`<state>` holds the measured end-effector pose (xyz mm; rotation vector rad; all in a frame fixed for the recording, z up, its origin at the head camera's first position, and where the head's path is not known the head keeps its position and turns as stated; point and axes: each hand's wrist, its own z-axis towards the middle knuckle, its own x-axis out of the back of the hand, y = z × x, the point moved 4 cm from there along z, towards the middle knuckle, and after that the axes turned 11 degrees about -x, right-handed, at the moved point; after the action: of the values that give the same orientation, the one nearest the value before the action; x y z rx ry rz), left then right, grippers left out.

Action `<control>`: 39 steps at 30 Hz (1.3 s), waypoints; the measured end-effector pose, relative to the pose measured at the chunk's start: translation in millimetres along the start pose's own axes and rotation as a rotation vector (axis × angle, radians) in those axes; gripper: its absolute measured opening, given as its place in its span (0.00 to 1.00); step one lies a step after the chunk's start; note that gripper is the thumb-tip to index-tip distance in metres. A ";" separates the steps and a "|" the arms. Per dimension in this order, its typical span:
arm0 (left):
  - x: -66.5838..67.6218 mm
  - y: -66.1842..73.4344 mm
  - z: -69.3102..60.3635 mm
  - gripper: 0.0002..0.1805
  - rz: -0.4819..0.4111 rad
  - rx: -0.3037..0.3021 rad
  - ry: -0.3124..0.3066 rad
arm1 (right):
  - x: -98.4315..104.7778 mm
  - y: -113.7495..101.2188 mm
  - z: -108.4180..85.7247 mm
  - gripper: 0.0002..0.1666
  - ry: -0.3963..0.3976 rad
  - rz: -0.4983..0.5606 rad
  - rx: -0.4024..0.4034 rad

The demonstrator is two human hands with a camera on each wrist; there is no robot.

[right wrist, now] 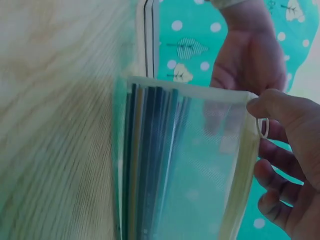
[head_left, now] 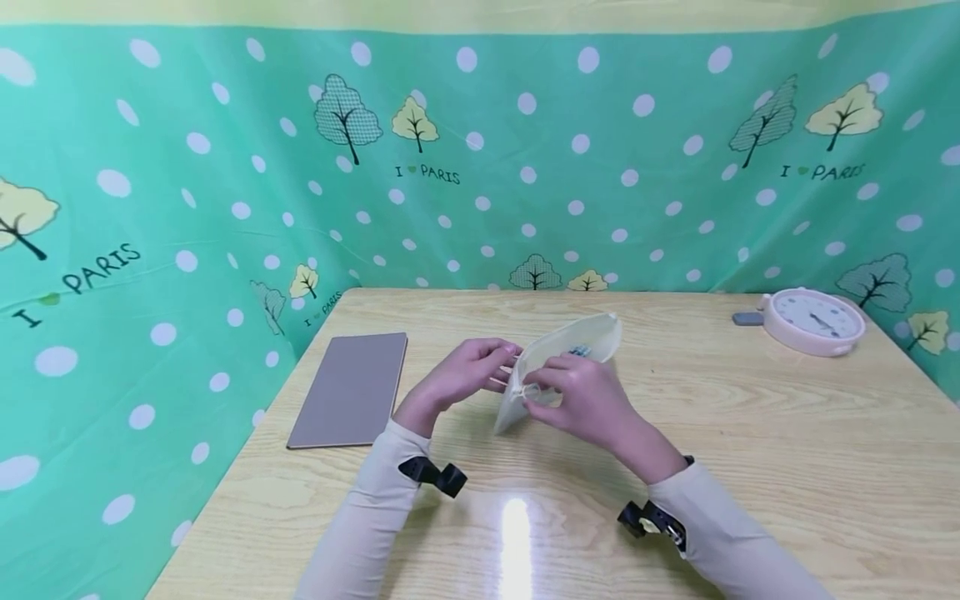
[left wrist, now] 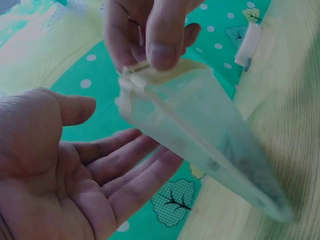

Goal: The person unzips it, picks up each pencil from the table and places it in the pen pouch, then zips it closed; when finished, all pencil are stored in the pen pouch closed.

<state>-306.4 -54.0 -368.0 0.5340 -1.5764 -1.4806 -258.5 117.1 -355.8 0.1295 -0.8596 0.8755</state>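
A whitish translucent mesh zip pouch (head_left: 542, 354) is held up over the table, tilted. Through its mesh in the right wrist view, several long thin dark sticks (right wrist: 150, 150) show, perhaps pens, along with one tan one. My right hand (head_left: 588, 402) pinches a top corner of the pouch between thumb and fingers, by the small pull loop (right wrist: 262, 127). To the left, my left hand (head_left: 467, 372) has its palm facing the pouch, thumb apart and fingers extended. Those fingertips reach the pouch's lower edge in the left wrist view; whether they touch it I cannot tell.
A grey notebook (head_left: 350, 390) lies at the table's left side. A pink round clock (head_left: 816, 321) sits at the back right, beside a small grey block (head_left: 747, 318). Behind the wooden table (head_left: 750, 400) hangs a green dotted curtain (head_left: 525, 150).
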 end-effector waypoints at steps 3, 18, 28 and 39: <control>-0.9 3.7 0.4 0.22 0.071 -0.054 -0.019 | 2.9 8.7 -0.1 0.12 0.053 -0.024 -0.038; -14.9 7.5 4.1 0.15 0.308 -0.247 -0.043 | 5.3 12.3 0.2 0.11 0.125 0.010 -0.088; -19.8 6.0 4.2 0.13 0.341 -0.238 0.000 | 4.4 13.2 2.0 0.04 0.099 0.071 -0.174; -20.4 5.0 5.6 0.11 0.402 -0.271 -0.015 | 4.2 19.6 3.5 0.06 0.175 0.236 -0.302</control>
<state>-299.2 -33.5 -368.9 0.0435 -1.3666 -1.3559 -273.2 131.1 -355.0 -0.3136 -0.8426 0.9498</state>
